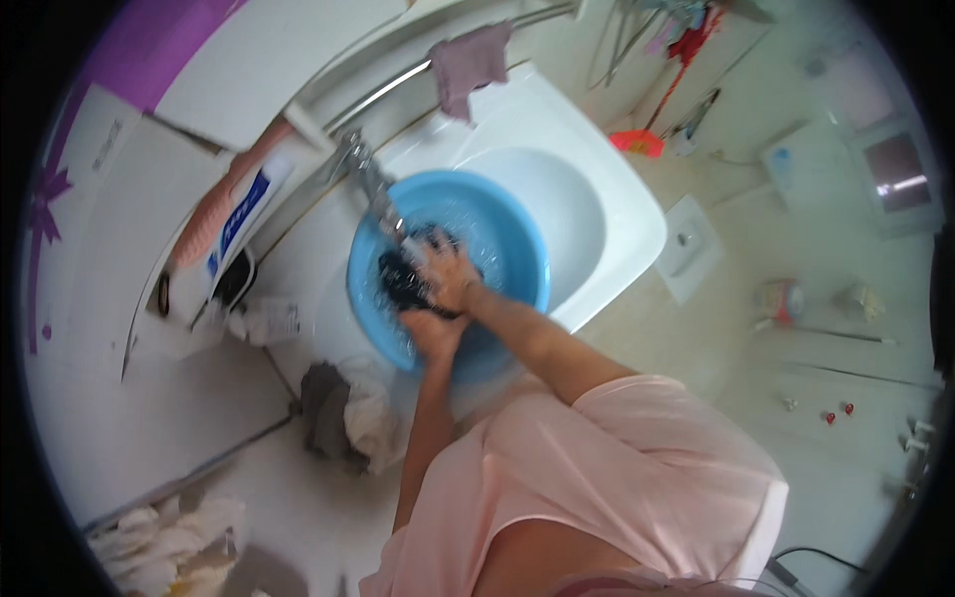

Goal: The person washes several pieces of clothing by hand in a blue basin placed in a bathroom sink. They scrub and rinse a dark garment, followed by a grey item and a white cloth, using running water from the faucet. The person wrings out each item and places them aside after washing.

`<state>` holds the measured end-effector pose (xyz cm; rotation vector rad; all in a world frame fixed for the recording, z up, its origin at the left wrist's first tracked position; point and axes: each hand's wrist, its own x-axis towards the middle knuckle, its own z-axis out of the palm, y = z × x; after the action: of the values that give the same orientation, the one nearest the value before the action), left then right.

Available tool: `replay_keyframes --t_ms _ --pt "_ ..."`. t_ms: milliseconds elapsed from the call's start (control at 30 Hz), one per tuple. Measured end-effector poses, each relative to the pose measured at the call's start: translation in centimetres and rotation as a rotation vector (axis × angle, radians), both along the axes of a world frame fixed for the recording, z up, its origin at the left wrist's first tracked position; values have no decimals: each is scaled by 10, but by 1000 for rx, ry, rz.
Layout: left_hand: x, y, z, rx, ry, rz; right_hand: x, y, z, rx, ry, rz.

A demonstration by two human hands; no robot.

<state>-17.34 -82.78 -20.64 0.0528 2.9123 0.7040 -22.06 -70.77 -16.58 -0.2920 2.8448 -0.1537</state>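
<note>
Dark wet cloth (403, 286) is glistening, a smooth plastic basin (521, 239) is gleaming and a shiny metal faucet (373, 184) is catching light.

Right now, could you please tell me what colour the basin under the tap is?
The basin is light blue, seen in the head view.

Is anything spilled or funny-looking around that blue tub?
I see no clear spill or damage. A bit odd: the blue tub under the tap sits off-centre, hiding the left part of the white sink bowl.
</note>
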Motion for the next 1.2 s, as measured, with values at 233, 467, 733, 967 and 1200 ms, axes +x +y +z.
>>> replay_keyframes --t_ms 233,467,733,967,1200 --pt "-7 10 17 -33 -124 58 -2 14 48 -200 -99 -9" --pt "-5 -10 60 1531 -1018 665 55 80 110 -1071 126 -320" --pt "13 -31 107 1890 -980 375 119 103 114 -1750 -599 -414" --pt "56 -10 160 2175 -840 -65 126 20 80 -2461 -883 -225" --pt "74 8 143 2232 -1088 -85 52 29 105 -2872 -867 -429"
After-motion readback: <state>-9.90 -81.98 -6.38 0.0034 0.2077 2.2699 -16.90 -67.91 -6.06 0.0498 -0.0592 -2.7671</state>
